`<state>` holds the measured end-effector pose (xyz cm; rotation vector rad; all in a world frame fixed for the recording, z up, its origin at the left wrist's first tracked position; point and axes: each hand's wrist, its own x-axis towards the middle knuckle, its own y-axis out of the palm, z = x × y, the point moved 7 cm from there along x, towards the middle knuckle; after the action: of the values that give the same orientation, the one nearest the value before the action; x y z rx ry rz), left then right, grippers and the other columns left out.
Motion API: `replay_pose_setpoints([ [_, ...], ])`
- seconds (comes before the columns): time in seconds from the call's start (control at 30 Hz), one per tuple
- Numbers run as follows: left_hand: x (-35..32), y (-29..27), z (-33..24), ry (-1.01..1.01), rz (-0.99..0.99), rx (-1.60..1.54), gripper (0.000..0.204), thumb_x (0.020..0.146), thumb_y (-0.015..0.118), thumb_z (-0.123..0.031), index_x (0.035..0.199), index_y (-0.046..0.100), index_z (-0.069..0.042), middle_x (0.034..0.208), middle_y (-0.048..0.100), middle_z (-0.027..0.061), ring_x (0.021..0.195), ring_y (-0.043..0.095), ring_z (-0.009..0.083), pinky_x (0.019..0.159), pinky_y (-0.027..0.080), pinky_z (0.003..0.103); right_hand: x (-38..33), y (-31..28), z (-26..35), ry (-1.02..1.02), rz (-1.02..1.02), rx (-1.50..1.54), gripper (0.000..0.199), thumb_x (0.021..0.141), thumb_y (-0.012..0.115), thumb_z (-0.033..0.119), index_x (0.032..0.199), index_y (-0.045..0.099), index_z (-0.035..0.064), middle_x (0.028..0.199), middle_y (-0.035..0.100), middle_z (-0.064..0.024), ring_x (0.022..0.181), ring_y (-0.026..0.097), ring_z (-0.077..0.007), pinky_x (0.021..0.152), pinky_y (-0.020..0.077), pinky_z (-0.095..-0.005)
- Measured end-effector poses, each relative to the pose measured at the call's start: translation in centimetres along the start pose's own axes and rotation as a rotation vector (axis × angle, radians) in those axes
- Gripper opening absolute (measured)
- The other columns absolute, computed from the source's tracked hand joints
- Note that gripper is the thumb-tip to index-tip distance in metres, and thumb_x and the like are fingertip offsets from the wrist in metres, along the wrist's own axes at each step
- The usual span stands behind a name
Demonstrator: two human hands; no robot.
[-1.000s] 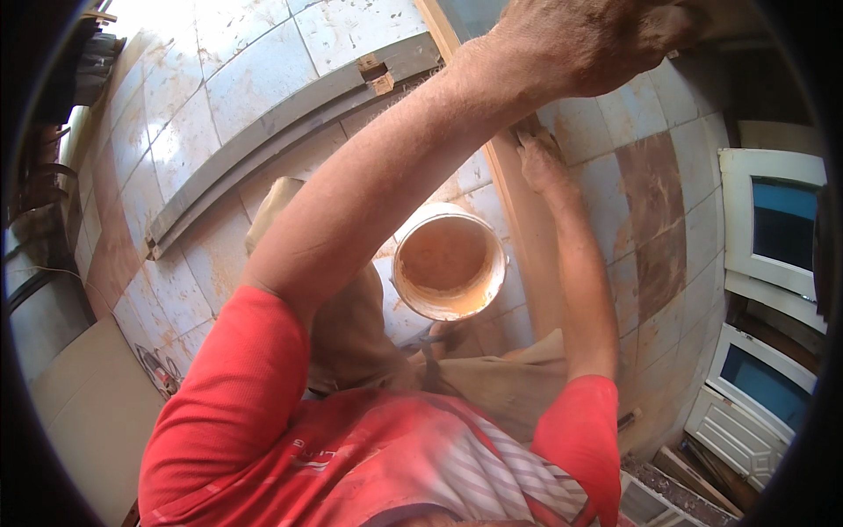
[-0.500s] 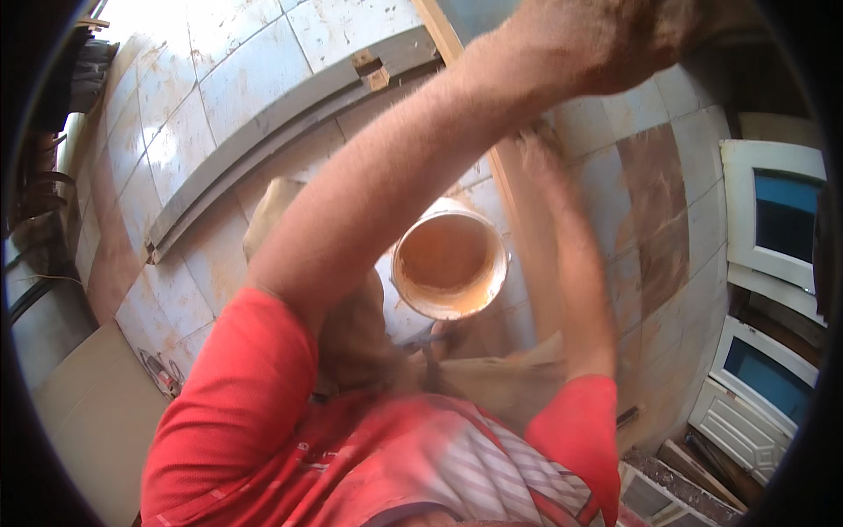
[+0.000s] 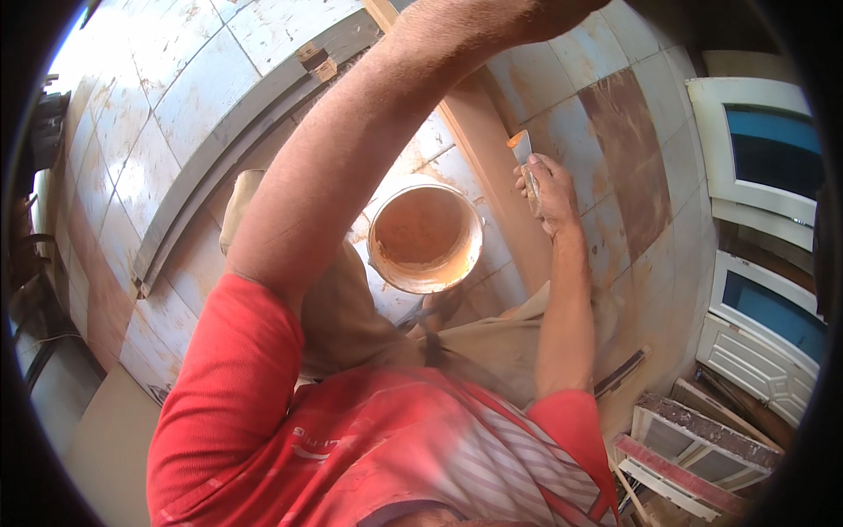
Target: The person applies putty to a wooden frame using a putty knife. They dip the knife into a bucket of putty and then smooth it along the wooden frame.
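Observation:
My right hand is closed around the handle of a putty knife, beside a long brown wooden board. Orange paste coats the tip of its blade. Across the view stretches my left arm, reaching to the top edge, where my left hand is partly cut off and dark. Its fingers cannot be seen, nor anything they may hold. Between my knees stands a round white bucket, its inside smeared with orange paste. My left forearm hides part of the board's far end.
A long grey frame piece with a notched joint lies on the stained tiled floor. White panelled doors with dark blue panes stand at the right. Old frames are stacked at lower right. A flat beige sheet is at lower left.
My right hand has come off the board area toward me and now shows the putty knife plainly. My left hand has shifted up and left, partly leaving the view. The whole scene has shifted slightly.

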<state>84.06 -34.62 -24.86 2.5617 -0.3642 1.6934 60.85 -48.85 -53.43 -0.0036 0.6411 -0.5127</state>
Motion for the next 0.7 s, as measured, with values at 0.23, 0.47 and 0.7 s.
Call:
replay_pose_setpoints([
  [0.23, 0.9, 0.7, 1.8, -0.224, 0.083, -0.100, 0.076, 0.096, 0.066, -0.027, 0.155, 0.023, -0.006, 0.136, 0.053, 0.0262, 0.123, 0.057, 0.0386, 0.102, 0.047, 0.048, -2.2, 2.8, 1.5, -0.156, -0.142, 0.242, 0.028, 0.100, 0.057, 0.018, 0.117, 0.065, -0.0029, 0.095, 0.068, -0.0081, 0.076, 0.062, -0.0118, 0.068, 0.0516, -0.0263],
  [0.47, 0.9, 0.1, 1.1, -0.320, 0.105, -0.103, 0.071, 0.095, 0.068, -0.039, 0.147, 0.037, -0.003, 0.127, 0.061, 0.0234, 0.112, 0.065, 0.0349, 0.093, 0.052, 0.045, -0.9, 5.6, 3.2, -0.275, -0.196, 0.354, 0.026, 0.098, 0.059, 0.018, 0.109, 0.069, -0.0026, 0.089, 0.068, -0.0073, 0.078, 0.063, -0.0110, 0.070, 0.0530, -0.0264],
  [0.7, 0.7, -0.3, 0.6, -0.310, 0.141, 0.100, 0.066, 0.093, 0.072, -0.040, 0.141, 0.045, -0.003, 0.121, 0.064, 0.0192, 0.106, 0.067, 0.0286, 0.087, 0.055, 0.041, -1.8, 5.6, 2.8, -0.361, -0.326, 0.498, 0.024, 0.099, 0.056, 0.018, 0.105, 0.069, -0.0021, 0.082, 0.066, -0.0061, 0.071, 0.061, -0.0102, 0.063, 0.0519, -0.0269],
])
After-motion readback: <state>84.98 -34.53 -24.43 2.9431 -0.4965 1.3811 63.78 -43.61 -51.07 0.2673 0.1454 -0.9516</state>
